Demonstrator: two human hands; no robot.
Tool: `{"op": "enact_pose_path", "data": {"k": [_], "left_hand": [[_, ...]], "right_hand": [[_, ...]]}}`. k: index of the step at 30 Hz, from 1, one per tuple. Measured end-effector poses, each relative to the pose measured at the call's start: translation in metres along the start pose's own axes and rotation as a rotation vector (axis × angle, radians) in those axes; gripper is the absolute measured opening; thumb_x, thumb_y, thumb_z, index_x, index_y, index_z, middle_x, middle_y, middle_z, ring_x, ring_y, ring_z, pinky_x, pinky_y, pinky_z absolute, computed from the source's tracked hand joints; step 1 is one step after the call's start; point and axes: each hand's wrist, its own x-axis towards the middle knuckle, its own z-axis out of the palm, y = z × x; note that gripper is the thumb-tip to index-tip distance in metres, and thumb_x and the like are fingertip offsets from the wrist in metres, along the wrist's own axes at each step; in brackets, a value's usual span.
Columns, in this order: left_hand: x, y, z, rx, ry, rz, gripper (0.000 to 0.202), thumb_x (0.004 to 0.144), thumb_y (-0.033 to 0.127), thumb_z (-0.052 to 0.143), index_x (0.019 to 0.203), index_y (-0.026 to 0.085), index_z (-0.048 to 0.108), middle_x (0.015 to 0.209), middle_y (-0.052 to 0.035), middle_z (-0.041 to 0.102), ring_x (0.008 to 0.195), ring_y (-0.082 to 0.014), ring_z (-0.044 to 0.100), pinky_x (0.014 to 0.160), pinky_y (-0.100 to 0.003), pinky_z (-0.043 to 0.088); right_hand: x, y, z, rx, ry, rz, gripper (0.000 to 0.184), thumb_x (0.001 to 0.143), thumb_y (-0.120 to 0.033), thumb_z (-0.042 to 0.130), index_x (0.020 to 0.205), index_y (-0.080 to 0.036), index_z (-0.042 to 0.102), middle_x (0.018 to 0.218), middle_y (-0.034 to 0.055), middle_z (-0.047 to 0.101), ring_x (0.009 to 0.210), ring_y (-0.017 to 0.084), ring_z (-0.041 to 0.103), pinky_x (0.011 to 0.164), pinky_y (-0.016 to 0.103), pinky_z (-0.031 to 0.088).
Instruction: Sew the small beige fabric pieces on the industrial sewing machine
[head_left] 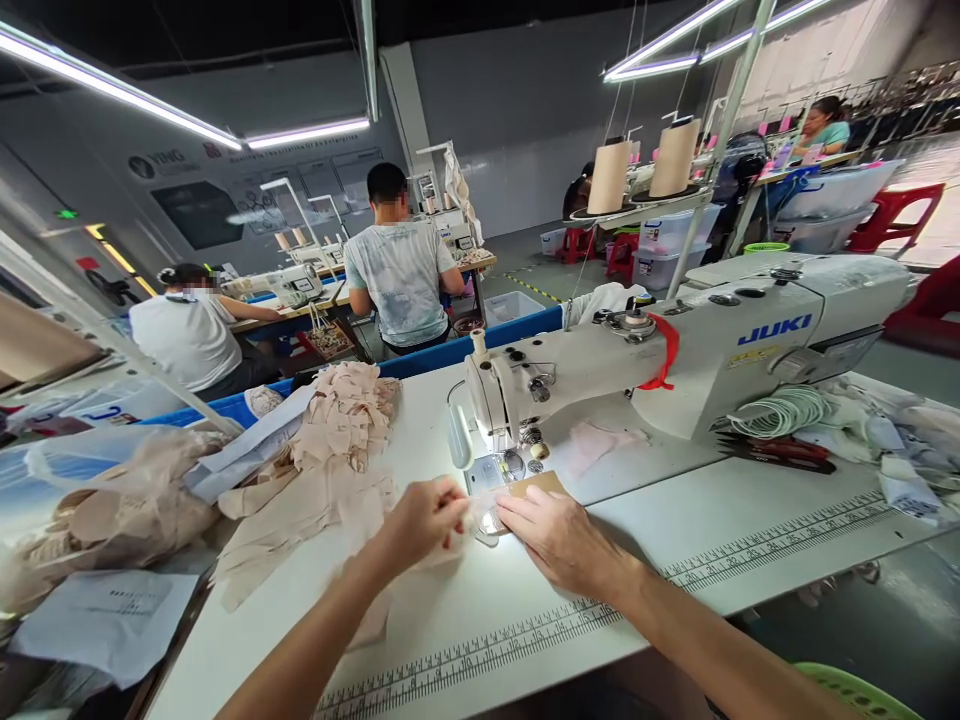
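Note:
My left hand is curled, its fingers pinched on a pale beige fabric piece that lies on the white sewing table. My right hand lies flat with fingers stretched out, pressing the same fabric down just in front of the needle plate. The white JUKI sewing machine stands right behind both hands, its needle head above the plate. A small tan card lies by my right fingertips.
A heap of beige cut fabric pieces and a clear bag of more lie at left. Scissors and white cord sit at right. Two thread cones stand behind. Other people sit at machines farther back.

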Motion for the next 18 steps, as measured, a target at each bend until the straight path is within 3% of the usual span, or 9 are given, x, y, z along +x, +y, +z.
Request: {"op": "enact_pose_path", "data": {"k": [3,6,11,18], "left_hand": [[0.022,0.009,0.032,-0.183,-0.039,0.016,0.018,0.078,0.039,0.052,0.071,0.023,0.047,0.061,0.0016,0.062,0.047,-0.0134,0.055,0.051,-0.026,0.042],[0.04,-0.001,0.047,-0.172,0.02,0.048,0.014,0.076,0.032,0.053,0.068,0.022,0.046,0.058,0.0032,0.056,0.05,-0.0123,0.053,0.05,-0.024,0.039],[0.048,-0.018,0.051,-0.228,0.038,0.047,0.008,0.079,0.026,0.048,0.072,0.022,0.046,0.052,0.0071,0.049,0.047,-0.0106,0.046,0.048,-0.023,0.033],[0.05,-0.017,0.052,-0.024,0.084,0.042,0.01,0.081,0.026,0.048,0.072,0.022,0.049,0.058,0.0045,0.055,0.053,-0.0126,0.051,0.054,-0.025,0.035]], "right_hand": [[-0.001,0.002,0.002,-0.006,0.002,-0.005,0.025,0.09,-0.007,0.044,0.102,-0.016,0.064,0.099,0.0055,0.067,0.081,0.021,0.048,0.065,0.036,0.03],[-0.002,0.003,0.001,0.007,0.001,-0.011,0.025,0.088,-0.006,0.044,0.101,-0.016,0.063,0.1,0.0047,0.067,0.078,0.02,0.046,0.065,0.035,0.03],[-0.001,0.003,-0.002,0.007,0.011,-0.007,0.027,0.087,-0.005,0.044,0.102,-0.015,0.063,0.105,0.006,0.068,0.078,0.019,0.047,0.064,0.035,0.031],[-0.007,0.012,-0.002,0.047,-0.017,0.079,0.039,0.083,0.0,0.042,0.109,-0.016,0.065,0.107,0.0092,0.069,0.089,0.022,0.054,0.071,0.035,0.042]]}}
